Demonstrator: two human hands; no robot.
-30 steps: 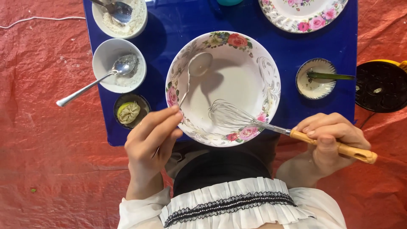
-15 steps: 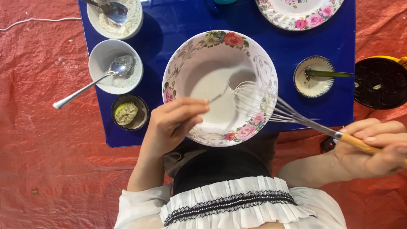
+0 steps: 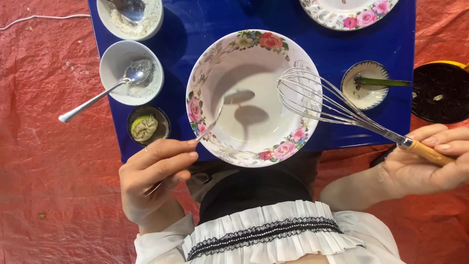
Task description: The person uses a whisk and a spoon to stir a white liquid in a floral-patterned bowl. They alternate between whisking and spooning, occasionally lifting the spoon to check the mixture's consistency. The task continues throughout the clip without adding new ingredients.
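A large white bowl with a flowered rim (image 3: 196,105) stands on a blue table (image 3: 195,29), with pale liquid in its bottom. My left hand (image 3: 154,178) grips the handle of a metal spoon (image 3: 229,100) and holds its bowl raised over the liquid. My right hand (image 3: 432,159) is closed on the wooden handle of a wire whisk (image 3: 317,98). The whisk's wires hang over the bowl's right rim, lifted out of the liquid.
To the left stand a white bowl with a spoon and powder (image 3: 115,63), another powder bowl (image 3: 146,19) and a small dish with a squeezed lime half (image 3: 145,128). On the right are a small bowl with a green stick (image 3: 365,93), a flowered plate (image 3: 342,14) and a black round grate (image 3: 439,93).
The whisk has been drawn out of the bowl to the right rim. My left hand has left the bowl's edge and lifted the spoon out of the liquid.
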